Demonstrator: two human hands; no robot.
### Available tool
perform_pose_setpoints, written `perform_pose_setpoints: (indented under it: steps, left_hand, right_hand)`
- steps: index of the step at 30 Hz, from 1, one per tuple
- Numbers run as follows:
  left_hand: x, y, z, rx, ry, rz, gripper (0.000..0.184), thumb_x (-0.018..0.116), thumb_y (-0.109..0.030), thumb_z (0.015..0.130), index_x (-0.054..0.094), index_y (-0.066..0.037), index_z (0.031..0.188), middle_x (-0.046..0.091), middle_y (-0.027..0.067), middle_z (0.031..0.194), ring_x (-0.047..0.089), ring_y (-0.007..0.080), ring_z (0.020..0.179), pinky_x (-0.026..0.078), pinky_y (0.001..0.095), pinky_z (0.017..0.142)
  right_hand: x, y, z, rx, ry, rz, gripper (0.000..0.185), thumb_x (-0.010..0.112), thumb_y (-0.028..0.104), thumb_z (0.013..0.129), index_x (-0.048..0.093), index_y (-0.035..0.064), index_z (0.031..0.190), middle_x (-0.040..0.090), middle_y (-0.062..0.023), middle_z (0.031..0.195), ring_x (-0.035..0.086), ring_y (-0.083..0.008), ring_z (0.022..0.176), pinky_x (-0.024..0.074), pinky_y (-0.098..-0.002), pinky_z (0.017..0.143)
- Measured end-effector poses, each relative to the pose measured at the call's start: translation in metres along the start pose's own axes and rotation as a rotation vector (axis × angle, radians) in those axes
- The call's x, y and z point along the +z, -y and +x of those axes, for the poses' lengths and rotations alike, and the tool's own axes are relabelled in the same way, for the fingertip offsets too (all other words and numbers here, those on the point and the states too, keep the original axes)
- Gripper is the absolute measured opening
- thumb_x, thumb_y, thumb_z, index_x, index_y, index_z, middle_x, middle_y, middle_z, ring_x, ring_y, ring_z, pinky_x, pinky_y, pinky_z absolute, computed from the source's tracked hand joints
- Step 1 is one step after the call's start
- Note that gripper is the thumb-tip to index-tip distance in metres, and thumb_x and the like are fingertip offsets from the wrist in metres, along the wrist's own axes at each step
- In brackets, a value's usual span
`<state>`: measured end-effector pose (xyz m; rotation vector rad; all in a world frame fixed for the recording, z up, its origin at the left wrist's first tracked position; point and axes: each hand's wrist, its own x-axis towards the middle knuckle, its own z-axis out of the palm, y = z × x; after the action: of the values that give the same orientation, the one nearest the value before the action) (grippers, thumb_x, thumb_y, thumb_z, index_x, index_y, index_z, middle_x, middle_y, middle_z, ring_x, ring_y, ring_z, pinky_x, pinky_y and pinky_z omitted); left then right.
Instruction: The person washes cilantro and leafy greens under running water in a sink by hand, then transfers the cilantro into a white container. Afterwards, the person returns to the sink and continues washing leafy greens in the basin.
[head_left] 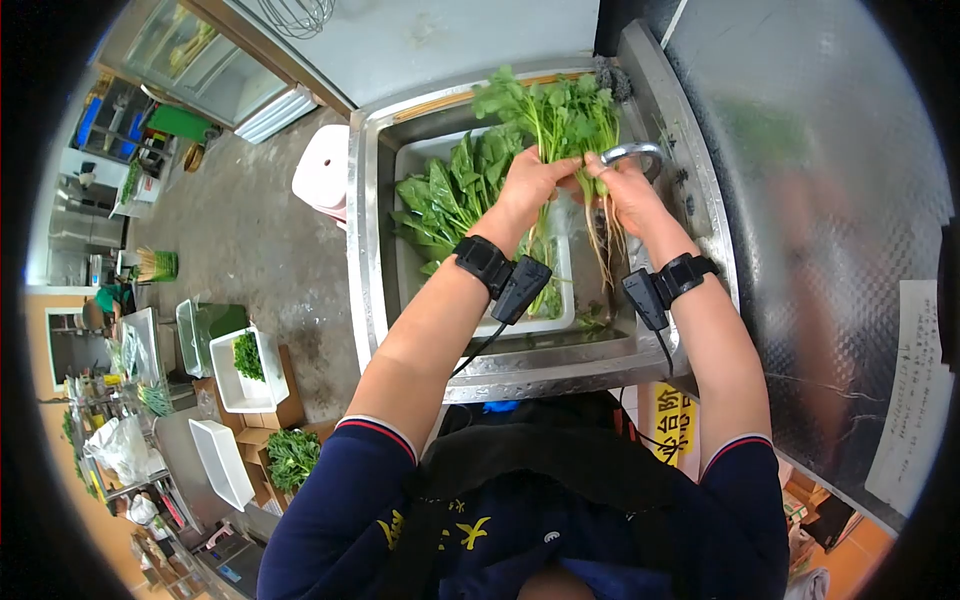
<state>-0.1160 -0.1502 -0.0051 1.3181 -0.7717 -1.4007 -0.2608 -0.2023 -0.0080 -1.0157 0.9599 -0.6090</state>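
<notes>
Leafy green herbs (585,105) with long pale roots are held over a steel sink (500,372), close to the curved metal faucet (632,152). My left hand (533,183) has its fingers closed around stems of the herbs. Beside it, my right hand (628,190) is closed on stems too, and roots (605,240) hang down next to it. Broad-leaved greens (450,197) lie in a white tub (566,290) inside the sink, left of my hands. More thin stems lie in the tub below my left hand.
Left of the sink stands a white plastic stool (322,170). White bins (268,395), a green bin (215,325) and cardboard boxes (292,390) are farther left. A metal surface (800,250) lies at the right.
</notes>
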Motion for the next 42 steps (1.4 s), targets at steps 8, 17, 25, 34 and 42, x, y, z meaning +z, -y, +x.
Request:
perform_pose_setpoints:
  steps: [8, 17, 25, 34, 42]
  left_hand:
    - [-0.01, 0.013, 0.001, -0.071, 0.021, -0.08, 0.018, 0.061, -0.02, 0.081, 0.058, -0.002, 0.085, 0.053, 0.0013, 0.069, 0.046, 0.0092, 0.06, 0.034, 0.0229, 0.049]
    - [-0.035, 0.024, 0.009, -0.16, -0.021, -0.631, 0.022, 0.054, -0.021, 0.087, 0.056, -0.001, 0.096, 0.054, 0.004, 0.078, 0.052, 0.0154, 0.069, 0.045, 0.0272, 0.061]
    - [-0.014, 0.016, 0.007, -0.105, 0.199, -0.72, 0.031, 0.04, -0.023, 0.092, 0.05, -0.003, 0.114, 0.054, 0.0089, 0.102, 0.051, 0.023, 0.097, 0.04, 0.0377, 0.088]
    - [-0.013, 0.006, -0.016, -0.064, -0.027, -0.285, 0.037, 0.062, -0.021, 0.08, 0.047, -0.011, 0.113, 0.054, 0.0063, 0.104, 0.05, 0.0193, 0.098, 0.041, 0.0348, 0.08]
    - [-0.016, 0.014, -0.012, -0.155, -0.067, -0.11, 0.015, 0.063, -0.019, 0.077, 0.056, -0.006, 0.082, 0.058, 0.0014, 0.078, 0.052, 0.0092, 0.07, 0.039, 0.0232, 0.056]
  right_hand:
    - [0.001, -0.021, 0.01, 0.049, -0.064, 0.083, 0.03, 0.054, 0.027, 0.088, 0.044, 0.0037, 0.104, 0.052, -0.0056, 0.087, 0.046, -0.0106, 0.059, 0.0408, -0.0248, 0.05]
    - [-0.005, -0.021, 0.0, 0.335, 0.029, 0.429, 0.016, 0.069, 0.006, 0.073, 0.055, -0.0018, 0.073, 0.05, -0.0005, 0.06, 0.038, -0.0042, 0.044, 0.0285, -0.0145, 0.037]
    - [0.013, -0.021, -0.008, 0.151, 0.086, 0.031, 0.021, 0.066, 0.005, 0.068, 0.054, 0.0059, 0.085, 0.052, -0.0011, 0.067, 0.046, -0.0095, 0.052, 0.0358, -0.0219, 0.046]
    - [0.015, -0.02, -0.001, 0.076, 0.023, 0.104, 0.015, 0.065, -0.002, 0.067, 0.055, 0.0029, 0.077, 0.054, -0.0029, 0.065, 0.048, -0.0105, 0.051, 0.0357, -0.0244, 0.045]
    - [0.001, -0.017, 0.004, 0.06, -0.077, 0.188, 0.021, 0.071, 0.001, 0.065, 0.053, 0.0009, 0.076, 0.055, -0.004, 0.067, 0.048, -0.0096, 0.052, 0.0353, -0.0203, 0.045]
